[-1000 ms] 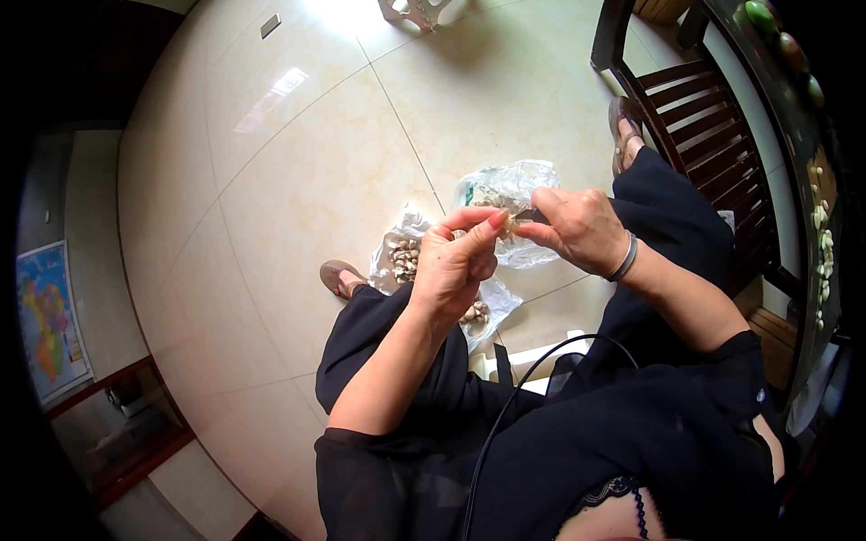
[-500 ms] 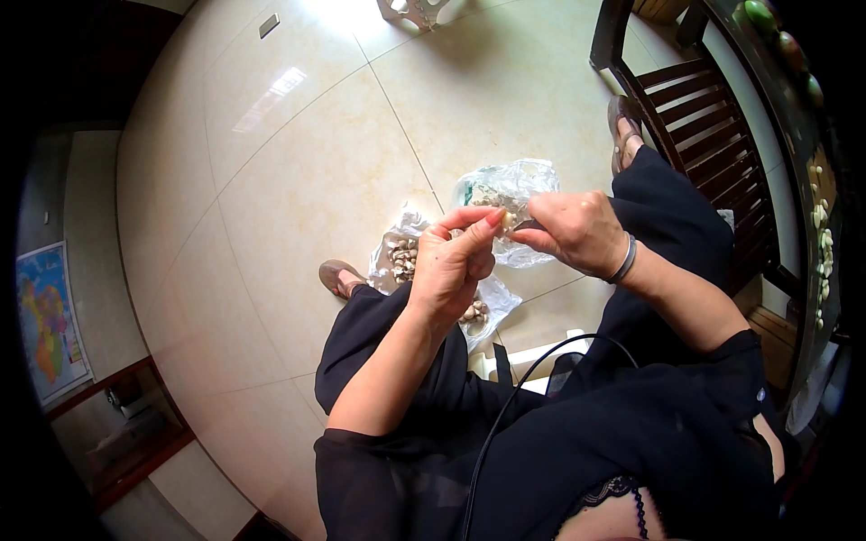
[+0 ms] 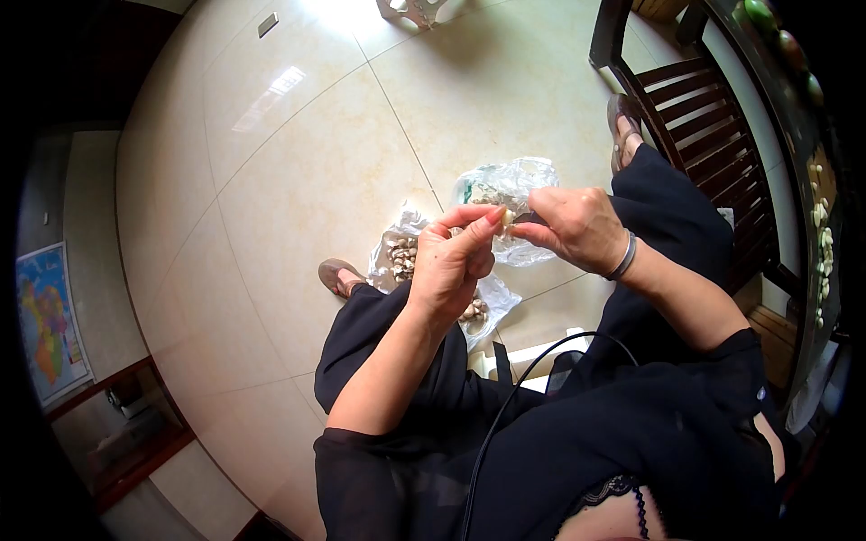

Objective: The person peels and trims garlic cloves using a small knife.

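My left hand (image 3: pixel 456 261) pinches a small pale piece (image 3: pixel 507 218) between thumb and fingertips. Close on its right, my right hand (image 3: pixel 577 230) is closed round a small dark tool, probably a knife, whose tip meets the piece. Most of the tool is hidden by my fingers. Below my hands on the floor lies a white plastic bag (image 3: pixel 498 296) with several brownish clove-like pieces (image 3: pixel 402 258). Another clear-white bag (image 3: pixel 532 173) with pale scraps sits behind my right hand, partly covered by it.
A dark slatted wooden chair (image 3: pixel 699 117) stands at the right, beside a dark table edge (image 3: pixel 794 135) with green and reddish fruits and several white pieces (image 3: pixel 825 252). A black cable (image 3: pixel 505 406) crosses my lap. A stool base (image 3: pixel 415 11) is at the top.
My right thumb and the tool have shifted slightly against the pale piece. My left hand stays almost in place, still pinching it.
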The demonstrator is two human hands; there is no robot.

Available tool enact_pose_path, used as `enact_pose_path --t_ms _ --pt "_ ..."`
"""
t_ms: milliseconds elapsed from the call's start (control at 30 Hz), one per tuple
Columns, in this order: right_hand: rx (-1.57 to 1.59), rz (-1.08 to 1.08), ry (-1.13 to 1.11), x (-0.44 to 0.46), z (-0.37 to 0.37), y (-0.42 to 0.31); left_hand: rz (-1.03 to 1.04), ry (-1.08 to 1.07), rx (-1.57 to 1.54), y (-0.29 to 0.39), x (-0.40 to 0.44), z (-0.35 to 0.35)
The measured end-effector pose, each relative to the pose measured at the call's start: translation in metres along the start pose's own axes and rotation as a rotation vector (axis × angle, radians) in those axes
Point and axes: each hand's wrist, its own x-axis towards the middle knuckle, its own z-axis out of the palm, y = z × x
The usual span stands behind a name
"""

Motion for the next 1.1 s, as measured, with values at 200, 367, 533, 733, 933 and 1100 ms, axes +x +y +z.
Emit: enact_pose_path --t_ms 200,367,533,733,933,1100 --pt "0.017 -0.002 0.013 0.0 0.001 -0.001 -0.002 -0.033 -0.03 -0.001 0.0 -0.001" --pt "0.013 -0.041 0.012 -0.001 0.002 -0.001 -0.005 0.016 -0.029 0.001 0.0 0.0" --pt "0.407 0.206 0.031 0.001 -0.001 -0.001 0.066 0.006 -0.056 0.0 0.001 0.0" --pt "0.614 0.245 0.044 0.006 -0.003 -0.008 0.187 0.077 0.061 -0.011 0.003 0.004" --pt "0.525 0.193 0.053 0.003 0.006 -0.001 0.229 0.098 0.132 -0.012 0.004 0.005" --pt "0.442 0.052 0.039 0.005 0.005 0.004 0.309 0.024 0.496 -0.008 0.007 0.004"
